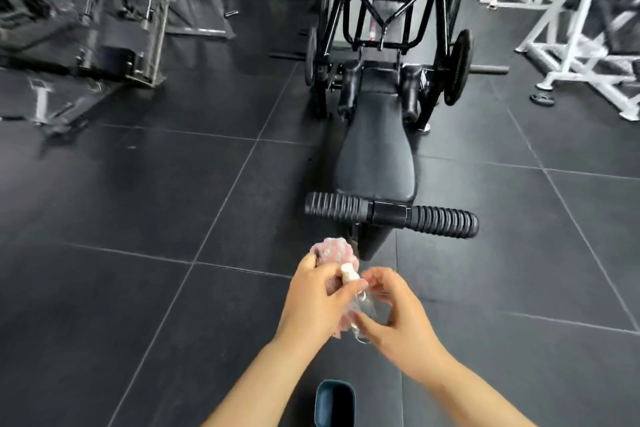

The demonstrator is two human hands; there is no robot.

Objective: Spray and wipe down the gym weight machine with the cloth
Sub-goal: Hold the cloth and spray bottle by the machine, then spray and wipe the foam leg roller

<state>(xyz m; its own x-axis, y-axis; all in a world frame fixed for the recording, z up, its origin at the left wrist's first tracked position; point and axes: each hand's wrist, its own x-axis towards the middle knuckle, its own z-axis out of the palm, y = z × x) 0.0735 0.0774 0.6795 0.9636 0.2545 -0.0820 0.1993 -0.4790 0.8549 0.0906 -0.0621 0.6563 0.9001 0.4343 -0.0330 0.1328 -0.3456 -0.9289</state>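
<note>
A black weight machine stands ahead of me, with a padded bench [375, 156] and a ribbed foam roller bar [391, 214] at its near end. My left hand [317, 302] grips a bunched pink cloth [333, 251] and pinches the white cap of a small clear spray bottle [365, 308]. My right hand [398, 314] curls its fingers round the bottle's clear body. Both hands are held together just short of the roller bar, above the floor. The cloth is partly hidden behind my left hand.
Weight plates [457, 68] hang on the machine's right side, and a loose plate [542, 99] lies on the dark tiled floor [173, 201]. White machine frames [571, 45] stand at right, grey racks [104, 28] at left. A dark blue object [335, 402] is at the bottom edge.
</note>
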